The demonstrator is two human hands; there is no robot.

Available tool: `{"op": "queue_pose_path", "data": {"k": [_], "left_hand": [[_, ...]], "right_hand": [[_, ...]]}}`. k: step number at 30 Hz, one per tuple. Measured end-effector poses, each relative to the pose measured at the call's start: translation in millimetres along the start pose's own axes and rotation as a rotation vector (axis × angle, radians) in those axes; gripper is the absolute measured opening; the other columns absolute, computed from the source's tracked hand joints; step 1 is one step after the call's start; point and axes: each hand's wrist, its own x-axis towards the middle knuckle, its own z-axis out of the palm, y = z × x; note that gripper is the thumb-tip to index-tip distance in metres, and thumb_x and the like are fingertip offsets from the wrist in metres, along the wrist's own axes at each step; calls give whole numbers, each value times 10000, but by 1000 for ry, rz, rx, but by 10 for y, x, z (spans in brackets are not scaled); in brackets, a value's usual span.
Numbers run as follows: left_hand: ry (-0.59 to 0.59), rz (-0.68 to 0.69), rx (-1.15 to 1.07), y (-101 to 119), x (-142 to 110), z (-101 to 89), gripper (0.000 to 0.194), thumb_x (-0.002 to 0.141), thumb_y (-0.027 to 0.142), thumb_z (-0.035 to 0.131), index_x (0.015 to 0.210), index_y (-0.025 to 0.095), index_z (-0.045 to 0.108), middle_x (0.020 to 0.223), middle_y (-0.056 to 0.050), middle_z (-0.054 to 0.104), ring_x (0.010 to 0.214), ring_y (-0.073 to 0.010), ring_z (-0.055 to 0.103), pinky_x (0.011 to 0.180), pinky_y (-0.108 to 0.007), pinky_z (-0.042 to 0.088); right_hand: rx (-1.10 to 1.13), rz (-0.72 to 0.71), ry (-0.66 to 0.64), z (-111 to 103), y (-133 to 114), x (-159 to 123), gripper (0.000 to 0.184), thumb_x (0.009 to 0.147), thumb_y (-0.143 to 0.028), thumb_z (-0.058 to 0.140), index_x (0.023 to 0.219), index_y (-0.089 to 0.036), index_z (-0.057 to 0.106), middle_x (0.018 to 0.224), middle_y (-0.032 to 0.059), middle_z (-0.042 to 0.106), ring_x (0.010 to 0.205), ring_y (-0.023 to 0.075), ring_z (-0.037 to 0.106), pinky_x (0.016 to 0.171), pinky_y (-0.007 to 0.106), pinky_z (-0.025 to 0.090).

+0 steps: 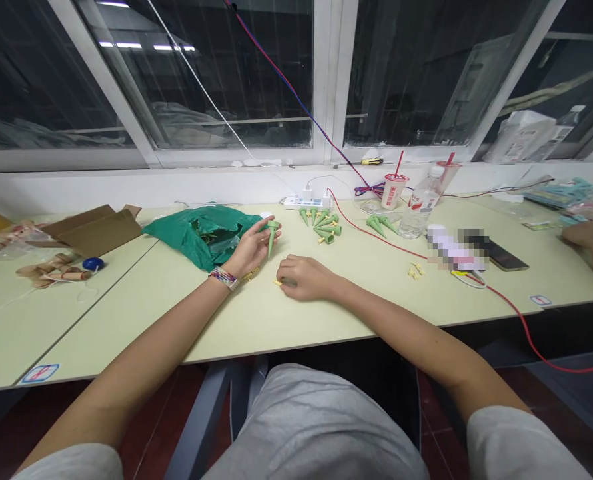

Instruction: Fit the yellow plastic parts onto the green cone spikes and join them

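Observation:
My left hand (pixel 251 247) is raised a little over the table, its thumb and fingers closed on a green watering spike (pixel 272 239) that points down. Curled near the tabletop, my right hand (pixel 304 278) has a small yellow valve (pixel 277 283) poking out at its fingertips; a greenish bit also shows there, mostly hidden. Beside my left wrist lie more yellow valves (pixel 250 273). Beyond my hands, several green spikes (pixel 321 220) lie in a cluster, some with yellow valves fitted. An opened green plastic bag (pixel 204 233) is just behind my left hand.
More green spikes (pixel 382 225) and loose yellow valves (pixel 416 270) lie to the right. A water bottle (pixel 416 210), a drink cup (pixel 394 193), a phone (pixel 504 255) and a red cable (pixel 521 317) are farther right. Left stands a cardboard box (pixel 96 230). Another person's hand (pixel 591 233) rests at far right.

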Motion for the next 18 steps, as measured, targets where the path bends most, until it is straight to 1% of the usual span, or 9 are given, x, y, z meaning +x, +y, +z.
{"op": "queue_pose_path", "data": {"k": [3,5,8,10,12,15,18], "left_hand": [[41,0,-4,1,0,3,450,810,54,714,1247,159,714,1136,-104,768,971,-166,729,805,-243,569],[55,7,-7,4,-4,10,432,808,46,714,1229,145,717,1111,-104,776,969,-168,740,861,-261,579],[55,19,-6,7,-17,26,406,803,41,728,1196,145,725,1090,-101,789,986,-186,758,984,-325,578],[47,23,0,3,-25,32,392,800,46,747,1179,147,730,1092,-107,796,1005,-205,766,1039,-370,568],[48,21,3,-7,-26,29,364,799,64,769,1154,136,737,1092,-125,800,1011,-218,769,1057,-389,563],[63,14,8,-22,-17,10,343,788,85,798,1124,127,748,1092,-138,803,1008,-218,769,1043,-370,562],[62,0,42,-27,-7,-12,421,769,101,828,1179,150,750,1106,-127,805,1020,-209,761,1015,-344,561]], "right_hand": [[-41,31,13,14,17,1,51,910,-183,619,888,-198,662,916,70,687,907,229,577,834,342,458],[-66,52,23,22,41,-2,83,900,-149,594,905,-195,664,911,66,696,908,229,582,826,340,454],[-99,77,24,21,80,-16,149,900,-109,558,932,-191,678,939,70,711,928,227,595,818,338,452],[-101,111,33,16,98,-28,160,906,-112,560,948,-192,692,975,77,715,954,226,608,797,331,452],[-57,169,58,14,111,-38,155,908,-126,583,968,-196,708,996,74,721,969,219,623,786,318,458],[87,273,120,30,141,-40,158,908,-133,620,989,-197,740,985,55,742,949,197,655,813,298,483],[248,362,218,58,210,-23,188,918,-139,625,1020,-192,774,988,48,773,866,169,685,803,288,517]]}}
